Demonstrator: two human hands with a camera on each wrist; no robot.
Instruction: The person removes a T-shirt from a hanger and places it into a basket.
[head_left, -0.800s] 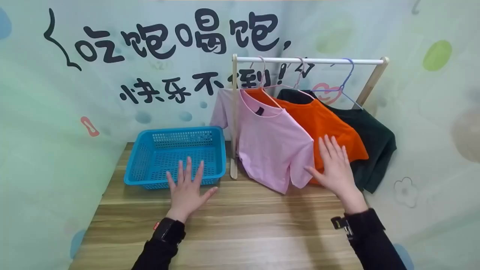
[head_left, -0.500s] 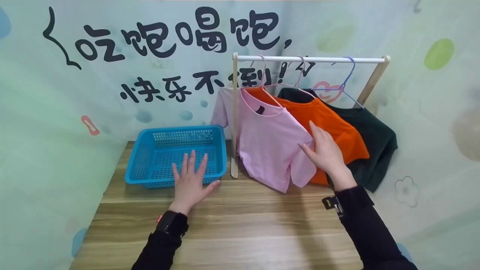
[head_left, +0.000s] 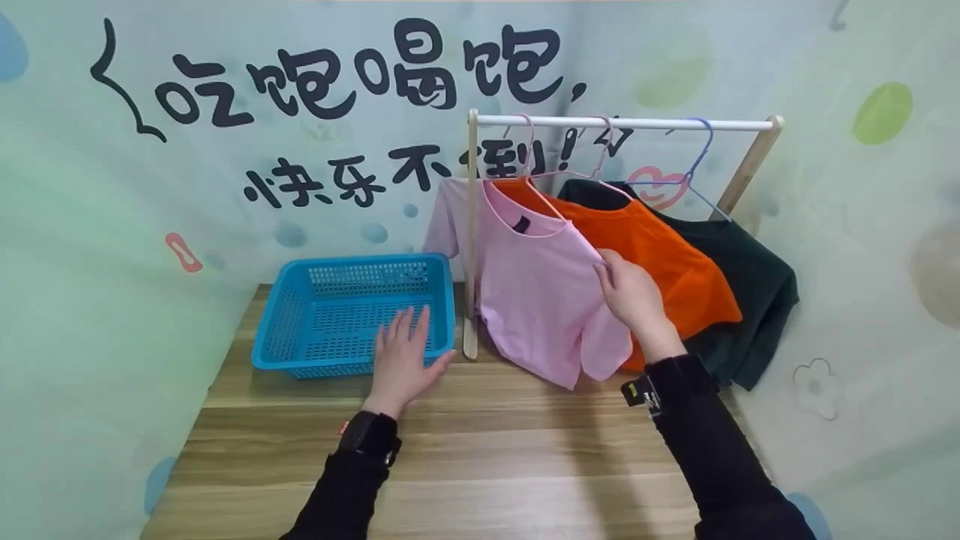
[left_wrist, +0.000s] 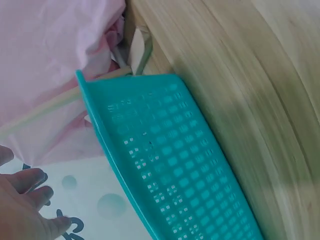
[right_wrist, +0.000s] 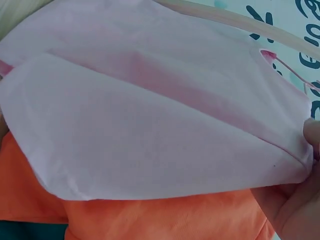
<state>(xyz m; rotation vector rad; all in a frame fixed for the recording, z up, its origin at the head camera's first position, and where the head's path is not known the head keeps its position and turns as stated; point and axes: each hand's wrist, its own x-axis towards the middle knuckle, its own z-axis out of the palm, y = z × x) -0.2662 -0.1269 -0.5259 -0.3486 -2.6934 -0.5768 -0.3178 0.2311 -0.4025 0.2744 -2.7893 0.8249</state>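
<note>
A pink T-shirt (head_left: 532,292) hangs on a pink hanger (head_left: 531,150) at the left end of a small clothes rack. At its shoulder my right hand (head_left: 636,294) pinches the cloth between thumb and fingers, seen also at the right edge of the right wrist view. Behind it hang an orange T-shirt (head_left: 675,262) and a dark green T-shirt (head_left: 757,285), the latter on a purple hanger (head_left: 697,157). My left hand (head_left: 403,360), fingers spread, hovers at the front right of a blue plastic basket (head_left: 281,300) and holds nothing.
The rack has a white rail (head_left: 637,124) and wooden uprights; its left post (head_left: 471,240) stands just right of the basket. Everything rests on a wood-grain table (head_left: 487,457). A patterned curtain (head_left: 187,202) with black lettering closes off the back and sides.
My right hand has moved left from in front of the orange T-shirt and taken hold of the pink T-shirt's shoulder. My left hand has drifted slightly right.
</note>
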